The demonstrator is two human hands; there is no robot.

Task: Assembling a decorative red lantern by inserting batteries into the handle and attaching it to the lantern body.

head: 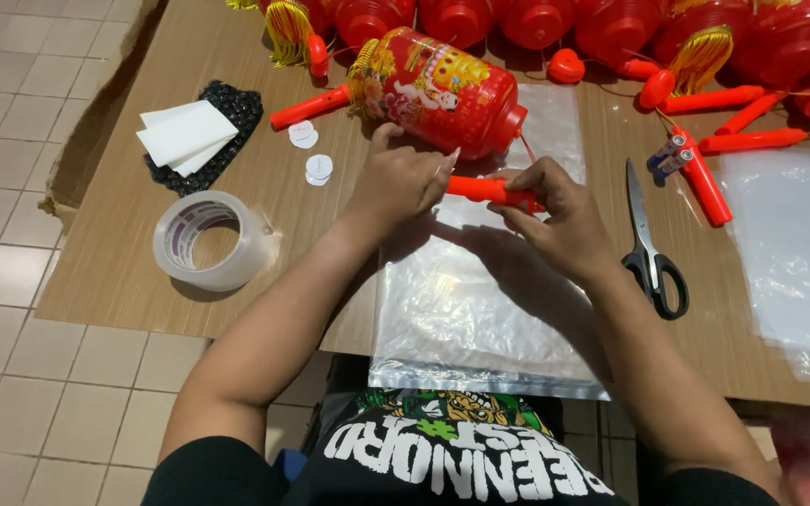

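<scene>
Both hands close on an orange stick (491,190) just below the red lantern (438,91): the left hand (403,181) has its grip clamped on one end, the right hand (555,211) pinches the other, above the clear plastic bag (466,309) on the table (124,244).

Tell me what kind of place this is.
Probably a small home or workshop packing table for festive goods. Both hands, left hand and right hand, hold an orange stick handle over a clear plastic bag, beside a red lantern, packing tape roll and scissors.
</scene>
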